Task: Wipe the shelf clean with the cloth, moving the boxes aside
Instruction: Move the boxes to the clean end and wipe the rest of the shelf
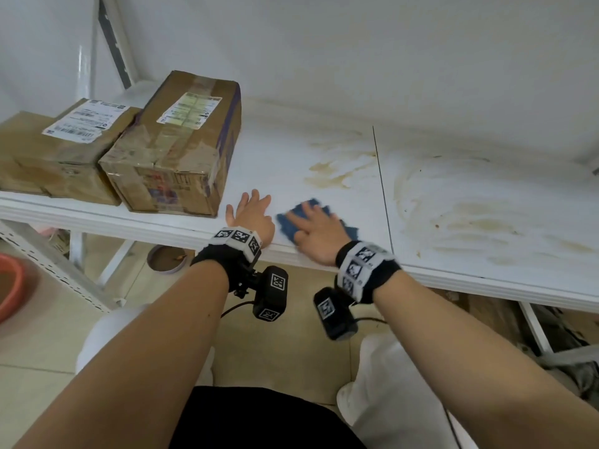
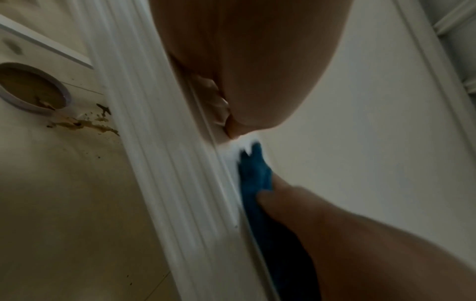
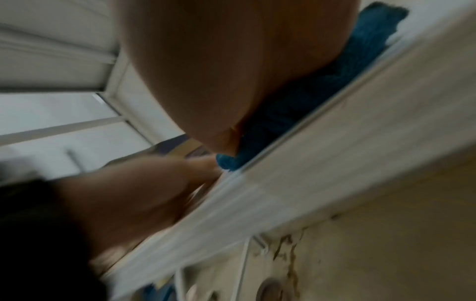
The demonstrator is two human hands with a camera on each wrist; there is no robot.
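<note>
Blue cloth (image 1: 316, 218) flat near stained white shelf (image 1: 453, 202) front edge; two taped cardboard boxes (image 1: 175, 147) far left.

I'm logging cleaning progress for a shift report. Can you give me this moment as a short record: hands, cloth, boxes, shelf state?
left hand: left hand lies flat on the shelf, fingers spread, holding nothing
right hand: right hand presses flat on the cloth
cloth: blue cloth, near the front edge, partly under the right hand
boxes: two cardboard boxes side by side at the shelf's left end
shelf state: brown stains behind and to the right of the cloth
</note>
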